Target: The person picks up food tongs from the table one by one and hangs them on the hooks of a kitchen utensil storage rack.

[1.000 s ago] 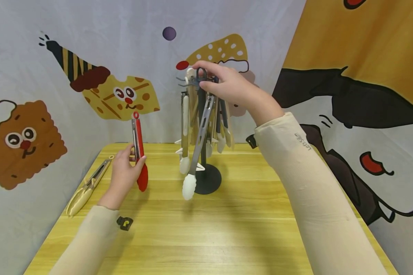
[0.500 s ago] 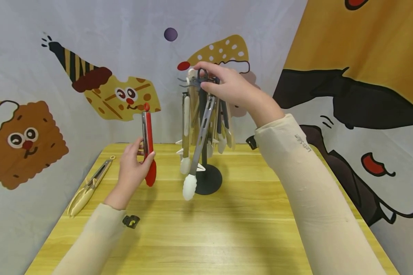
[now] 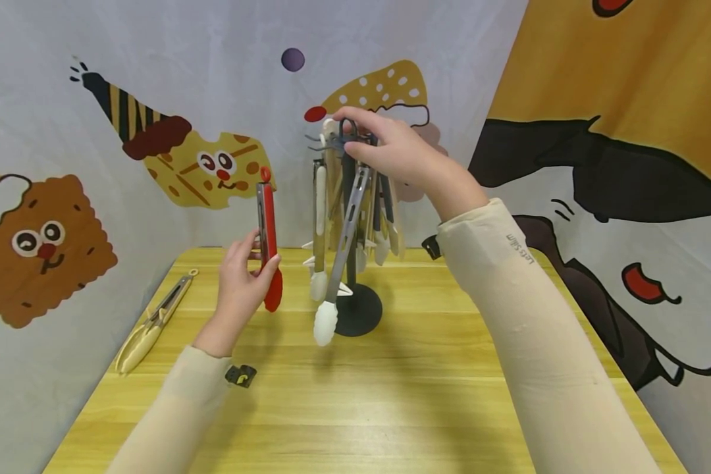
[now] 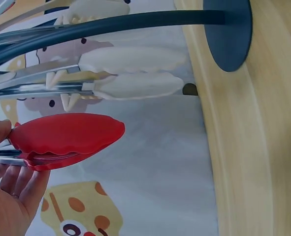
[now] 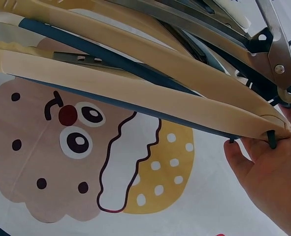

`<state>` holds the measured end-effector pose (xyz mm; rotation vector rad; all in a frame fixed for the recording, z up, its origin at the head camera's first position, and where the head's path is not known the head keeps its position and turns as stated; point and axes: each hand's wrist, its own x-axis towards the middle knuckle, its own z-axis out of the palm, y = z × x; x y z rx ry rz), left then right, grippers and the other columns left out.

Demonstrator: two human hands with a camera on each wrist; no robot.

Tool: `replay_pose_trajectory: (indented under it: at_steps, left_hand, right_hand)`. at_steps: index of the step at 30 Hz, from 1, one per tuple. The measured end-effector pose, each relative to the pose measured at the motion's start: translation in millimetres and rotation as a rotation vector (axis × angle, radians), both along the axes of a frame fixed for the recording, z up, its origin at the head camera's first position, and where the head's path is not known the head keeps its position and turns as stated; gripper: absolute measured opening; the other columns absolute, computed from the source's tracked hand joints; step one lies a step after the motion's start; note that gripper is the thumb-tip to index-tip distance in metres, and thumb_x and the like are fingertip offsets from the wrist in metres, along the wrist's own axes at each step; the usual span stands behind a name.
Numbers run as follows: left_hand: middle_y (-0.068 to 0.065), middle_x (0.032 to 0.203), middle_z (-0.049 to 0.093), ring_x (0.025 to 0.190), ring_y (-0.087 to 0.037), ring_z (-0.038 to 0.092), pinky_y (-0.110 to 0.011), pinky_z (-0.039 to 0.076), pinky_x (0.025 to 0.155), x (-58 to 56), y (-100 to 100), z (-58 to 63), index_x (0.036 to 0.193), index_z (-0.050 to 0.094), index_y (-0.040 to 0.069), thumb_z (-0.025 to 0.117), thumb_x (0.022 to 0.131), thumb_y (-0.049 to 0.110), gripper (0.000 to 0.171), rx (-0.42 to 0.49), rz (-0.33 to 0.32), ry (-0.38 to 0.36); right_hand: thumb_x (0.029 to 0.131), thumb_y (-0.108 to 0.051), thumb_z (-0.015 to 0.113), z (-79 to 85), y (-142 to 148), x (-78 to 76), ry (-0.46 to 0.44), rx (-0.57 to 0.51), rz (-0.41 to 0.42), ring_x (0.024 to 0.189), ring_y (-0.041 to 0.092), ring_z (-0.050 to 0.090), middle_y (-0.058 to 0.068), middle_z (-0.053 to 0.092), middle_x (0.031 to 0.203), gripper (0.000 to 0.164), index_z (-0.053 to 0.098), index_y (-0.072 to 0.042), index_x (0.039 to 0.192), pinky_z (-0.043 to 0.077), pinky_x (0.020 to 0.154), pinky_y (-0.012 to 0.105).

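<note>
My left hand (image 3: 239,280) grips red tongs (image 3: 270,220) upright by the handle, just left of a dark utensil rack (image 3: 358,319). In the left wrist view, the tongs' red scalloped heads (image 4: 66,132) lie together. Steel tongs with white tips (image 3: 326,322) hang tilted at the rack's front, and several more tongs and pale-handled utensils hang around its post. At the rack's top my right hand (image 3: 399,151) holds on around the loop and hooks. In the right wrist view, the right fingers (image 5: 241,162) are at the hook ends, beside a beige handle (image 5: 135,91).
Cream-tipped tongs (image 3: 148,336) lie near the left edge of the wooden table (image 3: 403,408). Behind it hangs a cloth backdrop (image 3: 237,59) with cartoon prints. The rack's round base stands toward the table's back.
My left hand has moved right and slightly up with the red tongs, closer to the rack. My right hand has stayed at the rack's top.
</note>
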<state>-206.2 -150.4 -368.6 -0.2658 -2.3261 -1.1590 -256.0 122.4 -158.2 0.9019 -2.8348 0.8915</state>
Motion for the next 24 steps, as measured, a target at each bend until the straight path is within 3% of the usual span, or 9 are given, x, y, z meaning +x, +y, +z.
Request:
replay_pose_trajectory:
  at_steps: [6,24]
  left_hand:
    - [-0.015,0.113,0.055,0.095,-0.026,0.060,-0.043,0.057,0.069,0.7,5.6,3.9,0.138,0.048,0.010,0.069,0.086,0.019,0.057,0.006,-0.018,0.041]
    - [-0.016,0.116,0.053,0.100,-0.026,0.059,-0.046,0.056,0.076,2.1,16.1,14.0,0.143,0.042,0.009,0.065,0.089,0.016,0.060,0.030,-0.083,0.042]
  right_hand:
    - [0.098,-0.040,0.042,0.1,-1.0,1.2,0.005,0.006,-0.013,0.127,0.018,0.041,-0.002,0.044,0.140,0.050,0.032,-0.034,0.146,0.035,0.104,0.046]
    - [0.098,-0.041,0.043,-3.7,-0.1,1.4,0.009,-0.008,-0.020,0.124,0.016,0.041,-0.004,0.044,0.139,0.049,0.032,-0.037,0.145,0.035,0.104,0.045]
